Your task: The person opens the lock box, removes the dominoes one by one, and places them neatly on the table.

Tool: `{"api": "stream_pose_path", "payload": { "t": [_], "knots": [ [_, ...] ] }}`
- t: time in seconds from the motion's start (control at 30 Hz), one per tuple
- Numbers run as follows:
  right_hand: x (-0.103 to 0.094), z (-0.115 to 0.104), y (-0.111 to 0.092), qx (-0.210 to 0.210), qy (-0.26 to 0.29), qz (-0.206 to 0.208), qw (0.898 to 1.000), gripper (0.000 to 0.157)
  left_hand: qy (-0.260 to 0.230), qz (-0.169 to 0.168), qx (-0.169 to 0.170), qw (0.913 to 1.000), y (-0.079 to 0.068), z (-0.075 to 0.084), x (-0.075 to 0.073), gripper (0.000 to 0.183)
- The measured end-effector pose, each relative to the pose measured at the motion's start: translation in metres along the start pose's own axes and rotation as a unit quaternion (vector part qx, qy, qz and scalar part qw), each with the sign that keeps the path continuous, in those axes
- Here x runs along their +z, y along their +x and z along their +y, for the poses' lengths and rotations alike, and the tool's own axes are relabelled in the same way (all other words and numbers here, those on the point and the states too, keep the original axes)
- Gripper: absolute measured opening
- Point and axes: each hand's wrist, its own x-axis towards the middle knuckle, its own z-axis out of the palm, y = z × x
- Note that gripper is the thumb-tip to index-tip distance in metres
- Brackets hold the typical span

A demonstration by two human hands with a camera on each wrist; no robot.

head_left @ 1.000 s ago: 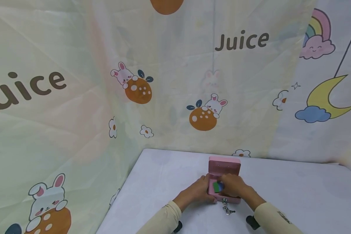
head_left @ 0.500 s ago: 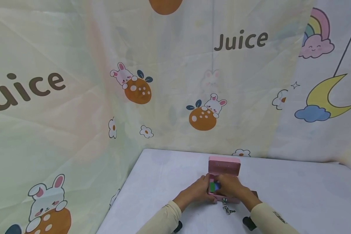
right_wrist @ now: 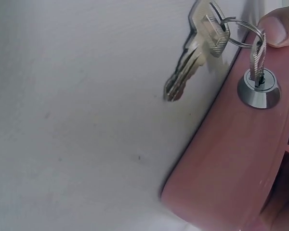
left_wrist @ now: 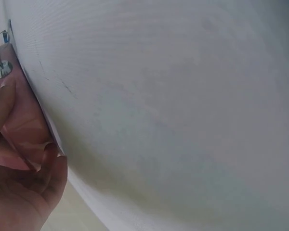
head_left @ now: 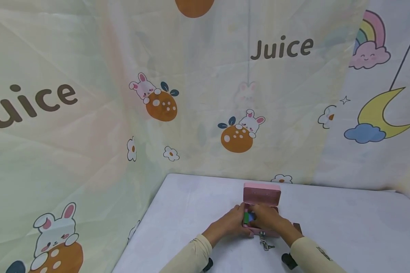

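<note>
A pink metal lock box (head_left: 273, 233) stands on the white table with its lid (head_left: 262, 195) raised. My left hand (head_left: 228, 222) grips the left side of the box; in the left wrist view its thumb lies on the front wall. My right hand (head_left: 264, 218) reaches inside, its fingers curled at a small green and blue block (head_left: 246, 218) near the left wall. The hand hides part of that block and most of the interior. At the front, a key (right_wrist: 258, 60) sits in the round lock (right_wrist: 260, 91), and a second key (right_wrist: 192, 53) hangs from the ring.
The white table (head_left: 198, 197) runs out to both sides and behind the box. A printed cloth wall (head_left: 198, 113) rises along its back and left edges. Dark wrist gear (head_left: 289, 261) shows beside the right sleeve.
My right hand has shifted slightly left inside the box, and the green and blue block has moved with it toward the left wall. The left hand and the box have stayed put.
</note>
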Motion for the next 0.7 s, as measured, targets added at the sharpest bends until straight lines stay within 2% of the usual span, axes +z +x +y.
{"api": "stream_pose_path", "payload": {
  "t": [0.2, 0.5, 0.7],
  "knots": [
    [-0.0021, 0.0003, -0.0020, -0.004, 0.024, -0.006, 1.000, 0.055, -0.007, -0.002, 0.005, 1.0000, 0.0020, -0.0029, 0.0010, 0.104],
    [-0.0055, 0.0006, -0.0045, -0.014, 0.048, -0.016, 0.999, 0.046, -0.003, -0.001, -0.003, 1.0000, 0.0012, -0.0019, 0.0016, 0.102],
    [-0.0060, 0.0019, -0.0039, -0.023, 0.052, -0.016, 0.998, 0.048, 0.004, 0.002, -0.007, 1.0000, -0.0003, 0.0004, 0.0011, 0.102]
  ]
}}
